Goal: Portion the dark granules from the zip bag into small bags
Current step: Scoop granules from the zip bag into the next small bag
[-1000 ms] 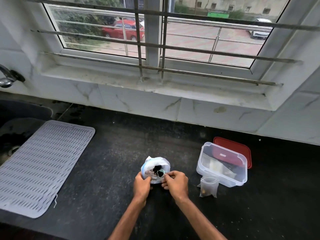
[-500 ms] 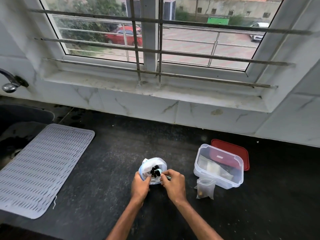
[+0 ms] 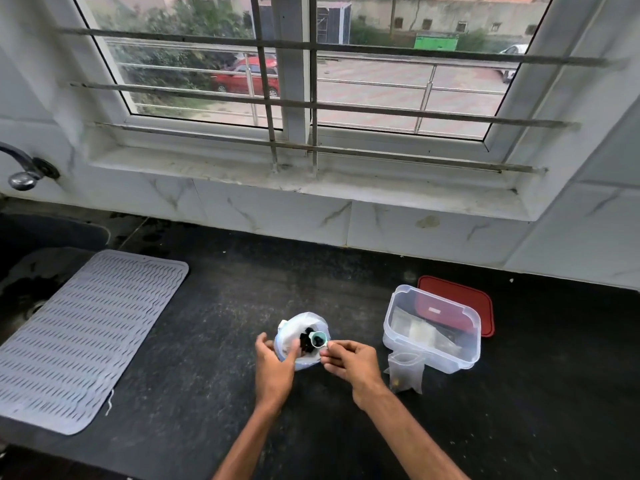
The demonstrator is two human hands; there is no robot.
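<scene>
Zip bag (image 3: pixel 300 341), lower centre of frame, open-mouthed: soft, light, likely to slump. Left hand (image 3: pixel 273 365) cups its side; right hand (image 3: pixel 349 362) pinches small scoop (image 3: pixel 318 338) over dark granules (image 3: pixel 306 342). Best steadied near the rim.

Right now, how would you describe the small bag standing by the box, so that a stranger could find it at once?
Start at the clear plastic box on the right of the black countertop, with a red lid behind it. Against its near-left corner stands a small clear plastic bag, upright. Unlike the bigger white bag between the hands, nobody touches it, and only a few brownish bits show near its bottom.
</scene>
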